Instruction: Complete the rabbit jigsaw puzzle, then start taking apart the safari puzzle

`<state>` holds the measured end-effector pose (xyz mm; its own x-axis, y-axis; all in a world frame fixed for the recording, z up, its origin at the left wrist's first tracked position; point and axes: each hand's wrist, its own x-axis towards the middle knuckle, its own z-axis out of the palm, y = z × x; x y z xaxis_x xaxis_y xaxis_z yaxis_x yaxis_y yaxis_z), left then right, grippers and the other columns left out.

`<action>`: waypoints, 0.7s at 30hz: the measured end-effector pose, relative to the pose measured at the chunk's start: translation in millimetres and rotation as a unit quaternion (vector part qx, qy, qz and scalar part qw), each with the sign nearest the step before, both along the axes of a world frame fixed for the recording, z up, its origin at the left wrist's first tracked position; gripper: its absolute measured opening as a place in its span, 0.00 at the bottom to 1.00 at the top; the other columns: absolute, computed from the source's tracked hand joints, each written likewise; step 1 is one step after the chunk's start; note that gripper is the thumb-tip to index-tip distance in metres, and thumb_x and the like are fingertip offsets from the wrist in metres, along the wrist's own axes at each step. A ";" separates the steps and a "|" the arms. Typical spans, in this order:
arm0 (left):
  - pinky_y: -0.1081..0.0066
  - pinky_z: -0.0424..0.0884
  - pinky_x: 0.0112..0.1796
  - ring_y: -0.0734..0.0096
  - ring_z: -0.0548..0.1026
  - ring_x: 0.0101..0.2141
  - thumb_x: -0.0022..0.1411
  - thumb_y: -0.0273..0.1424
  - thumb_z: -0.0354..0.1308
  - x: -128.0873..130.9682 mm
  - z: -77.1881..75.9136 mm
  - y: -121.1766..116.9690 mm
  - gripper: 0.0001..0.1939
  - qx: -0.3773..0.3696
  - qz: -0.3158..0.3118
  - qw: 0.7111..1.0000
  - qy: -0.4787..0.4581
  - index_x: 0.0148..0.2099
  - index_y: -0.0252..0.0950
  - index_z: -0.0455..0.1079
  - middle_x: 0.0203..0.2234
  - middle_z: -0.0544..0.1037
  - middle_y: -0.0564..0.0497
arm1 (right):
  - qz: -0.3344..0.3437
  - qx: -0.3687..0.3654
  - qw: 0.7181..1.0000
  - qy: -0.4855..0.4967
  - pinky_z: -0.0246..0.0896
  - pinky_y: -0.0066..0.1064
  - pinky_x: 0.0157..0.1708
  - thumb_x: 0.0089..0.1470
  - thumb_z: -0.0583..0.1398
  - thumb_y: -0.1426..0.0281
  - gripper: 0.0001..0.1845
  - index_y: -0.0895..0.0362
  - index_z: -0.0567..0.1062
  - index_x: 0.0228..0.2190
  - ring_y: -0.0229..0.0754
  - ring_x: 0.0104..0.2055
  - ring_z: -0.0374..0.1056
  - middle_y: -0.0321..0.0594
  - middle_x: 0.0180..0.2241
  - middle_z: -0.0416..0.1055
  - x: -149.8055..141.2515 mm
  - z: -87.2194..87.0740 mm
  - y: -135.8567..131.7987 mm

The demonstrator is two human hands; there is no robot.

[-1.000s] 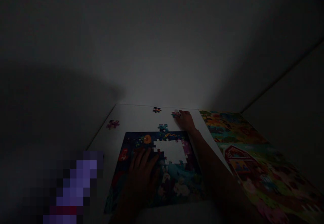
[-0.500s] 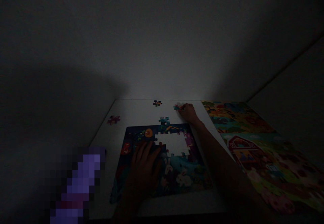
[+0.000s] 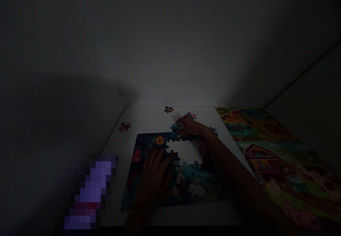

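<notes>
A jigsaw puzzle with rabbits and a dark blue border lies on the white table, a white gap in its upper middle. My left hand rests flat on its left part, fingers spread and holding nothing. Just beyond the puzzle's far edge, the curled fingers of my right hand close on a teal puzzle piece, which they partly cover. Behind that hand lies a pink and teal piece. Another bluish piece shows beside my right wrist.
A dark piece with orange lies near the wall, and a purple piece at the far left of the white table. Colourful animal pictures cover the right side. A pixelated purple shape is at lower left.
My right hand has left the pink and teal piece near the wall and moved left and closer, onto the teal piece. My left hand stays on the puzzle. The view has shifted slightly.
</notes>
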<state>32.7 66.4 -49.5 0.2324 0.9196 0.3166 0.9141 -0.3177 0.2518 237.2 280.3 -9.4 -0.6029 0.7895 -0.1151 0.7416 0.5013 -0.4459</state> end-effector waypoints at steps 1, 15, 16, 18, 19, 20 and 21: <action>0.45 0.62 0.59 0.53 0.61 0.63 0.70 0.37 0.49 -0.2 -0.3 0.0 0.19 0.002 0.001 1.000 0.000 0.60 0.45 0.68 0.62 0.67 0.47 | -0.005 -0.007 1.000 0.003 0.62 0.36 0.48 0.53 0.65 0.62 0.26 0.58 0.73 0.52 0.50 0.50 0.68 0.53 0.50 0.69 -0.2 -1.3 0.1; 0.45 0.61 0.60 0.53 0.60 0.63 0.70 0.37 0.49 2.3 4.4 -0.7 0.19 -0.013 0.012 1.000 -0.003 0.60 0.46 0.68 0.62 0.66 0.47 | -0.085 -0.210 0.914 0.336 0.62 0.30 0.30 0.42 0.66 0.65 0.19 0.54 0.65 0.35 0.37 0.27 0.65 0.31 0.27 0.67 1.0 -11.4 9.4; 0.45 0.61 0.60 0.54 0.60 0.63 0.70 0.37 0.49 2.6 5.4 -0.7 0.19 -0.015 0.012 1.000 -0.003 0.60 0.46 0.68 0.62 0.66 0.47 | -0.074 -0.239 0.903 0.350 0.64 0.30 0.30 0.42 0.65 0.67 0.20 0.54 0.65 0.37 0.36 0.27 0.66 0.31 0.28 0.68 0.2 -9.2 6.9; 0.46 0.61 0.60 0.53 0.60 0.63 0.70 0.36 0.50 2.9 6.6 -0.6 0.19 -0.015 0.012 1.000 -0.005 0.60 0.45 0.68 0.62 0.67 0.46 | -0.055 -0.280 0.886 0.365 0.67 0.31 0.32 0.42 0.65 0.70 0.25 0.53 0.66 0.43 0.37 0.29 0.69 0.32 0.30 0.69 -2.2 -4.5 0.7; 0.46 0.61 0.60 0.53 0.60 0.63 0.69 0.36 0.50 3.0 6.6 -0.6 0.19 -0.014 0.011 1.000 -0.006 0.60 0.45 0.68 0.62 0.67 0.46 | -0.050 -0.292 0.882 0.367 0.68 0.31 0.33 0.41 0.65 0.71 0.27 0.53 0.67 0.45 0.37 0.30 0.70 0.32 0.31 0.69 -3.7 -2.4 -2.8; 0.46 0.61 0.60 0.53 0.60 0.63 0.69 0.36 0.50 3.0 6.2 -0.5 0.19 -0.012 0.010 1.000 -0.008 0.60 0.45 0.69 0.62 0.67 0.46 | -0.048 -0.299 0.880 0.365 0.69 0.31 0.33 0.42 0.65 0.72 0.27 0.53 0.68 0.47 0.36 0.30 0.71 0.32 0.32 0.68 -5.4 -0.8 -6.6; 0.45 0.60 0.60 0.53 0.60 0.63 0.69 0.36 0.50 2.9 5.7 -0.5 0.19 -0.010 0.010 1.000 -0.010 0.60 0.45 0.69 0.62 0.67 0.46 | -0.049 -0.304 0.880 0.362 0.70 0.31 0.33 0.42 0.65 0.72 0.27 0.53 0.69 0.47 0.36 0.30 0.71 0.33 0.33 0.68 -7.1 0.0 -10.6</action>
<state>35.7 65.8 -43.8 0.2086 0.9301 0.3024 0.9147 -0.2950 0.2763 230.0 269.7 -9.4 -0.6249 0.7666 -0.1478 0.1785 -0.0440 -0.9830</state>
